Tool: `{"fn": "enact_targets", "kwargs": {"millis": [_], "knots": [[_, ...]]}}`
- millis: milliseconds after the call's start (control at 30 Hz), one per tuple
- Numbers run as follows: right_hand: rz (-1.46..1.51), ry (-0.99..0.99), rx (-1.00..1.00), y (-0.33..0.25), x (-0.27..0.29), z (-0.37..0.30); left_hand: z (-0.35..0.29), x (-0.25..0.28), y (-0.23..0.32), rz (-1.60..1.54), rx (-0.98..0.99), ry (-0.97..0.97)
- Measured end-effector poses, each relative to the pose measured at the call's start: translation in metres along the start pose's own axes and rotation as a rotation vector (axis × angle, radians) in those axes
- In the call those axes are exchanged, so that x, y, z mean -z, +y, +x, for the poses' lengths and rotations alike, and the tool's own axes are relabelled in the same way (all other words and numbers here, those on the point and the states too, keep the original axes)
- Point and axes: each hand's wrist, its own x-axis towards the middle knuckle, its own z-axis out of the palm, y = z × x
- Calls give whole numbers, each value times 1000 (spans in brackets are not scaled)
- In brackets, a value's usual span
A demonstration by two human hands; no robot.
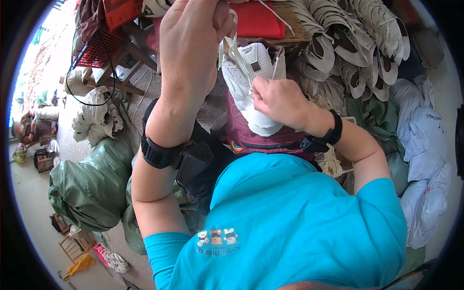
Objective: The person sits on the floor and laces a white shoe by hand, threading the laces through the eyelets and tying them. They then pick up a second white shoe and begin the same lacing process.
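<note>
Shoe [241, 100]'s on the maroon cloth [235, 115], toe toward you. Your left hand [195, 41] is up high gripping the lace [235, 51]; right hand [279, 100]'s curled at the shoe, can't tell what it's pinching.

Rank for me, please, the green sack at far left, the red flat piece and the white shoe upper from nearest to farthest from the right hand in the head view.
1. White shoe upper: right at the right hand.
2. Red flat piece: ahead, on the wooden surface.
3. Green sack: far left.
</note>
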Motion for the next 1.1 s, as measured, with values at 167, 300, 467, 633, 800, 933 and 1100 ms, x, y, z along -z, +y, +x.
{"fn": "enact_targets", "kwargs": {"millis": [167, 300, 467, 633, 800, 933, 1100], "knots": [[-59, 170, 100, -7, -9, -1, -5, -20, 21, 51, -45, 1], [-100, 189, 71, -12, -12, -4, 0, -23, 48, -94, -53, -318], [50, 352, 68, -11, -18, -18, 8, -11, 63, -24, -158, -718], [492, 288, -218, 5, -14, -46, -6, -3, 62, 115, -231, -647], [458, 354, -228, 30, -3, -41, -6, 7, 52, 29, -129, -389], [280, 314, -35, 31, 9, -30, -6, 14, 43, -45, -108, -295], [8, 306, 93, 29, 6, -22, -8, 15, 33, -30, -108, -198]]}}
